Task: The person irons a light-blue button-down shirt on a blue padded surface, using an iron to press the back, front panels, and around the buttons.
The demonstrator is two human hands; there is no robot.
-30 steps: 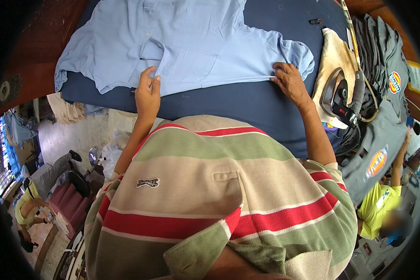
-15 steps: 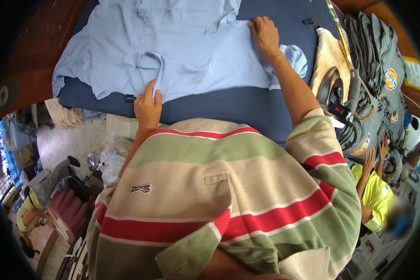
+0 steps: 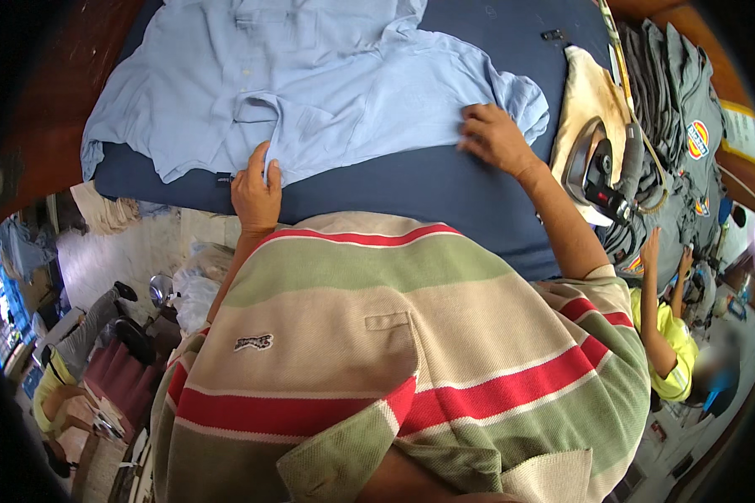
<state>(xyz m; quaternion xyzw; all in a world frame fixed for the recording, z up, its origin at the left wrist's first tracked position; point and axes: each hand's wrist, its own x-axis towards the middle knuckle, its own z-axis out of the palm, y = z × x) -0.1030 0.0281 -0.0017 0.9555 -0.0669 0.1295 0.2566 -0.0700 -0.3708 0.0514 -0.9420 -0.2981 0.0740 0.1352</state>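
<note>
A light blue button shirt [image 3: 335, 92] lies spread and wrinkled across a dark blue padded table [image 3: 377, 191]. Near its collar, my left hand [image 3: 257, 193] pinches the near edge of the cloth between thumb and fingers. My right hand [image 3: 497, 138] hovers at or just above the shirt's near edge, by the sleeve on the right. Its fingers are apart and slightly blurred, with nothing visibly held; whether they touch the cloth I cannot tell. To the right of that hand, an iron [image 3: 594, 172] rests on a stained cream cloth [image 3: 575, 105].
Dark grey garments [image 3: 675, 101] with round patches hang or lie stacked at the right, beyond the iron's cord. A small black object [image 3: 553, 35] lies at the table's far right. A person in a yellow top [image 3: 667, 339] works at the lower right. White plastic bags [image 3: 197, 289] sit below left.
My right hand has come back toward me from the shirt's upper right part. The sleeve there now lies more spread out. My left hand still holds the near edge.
</note>
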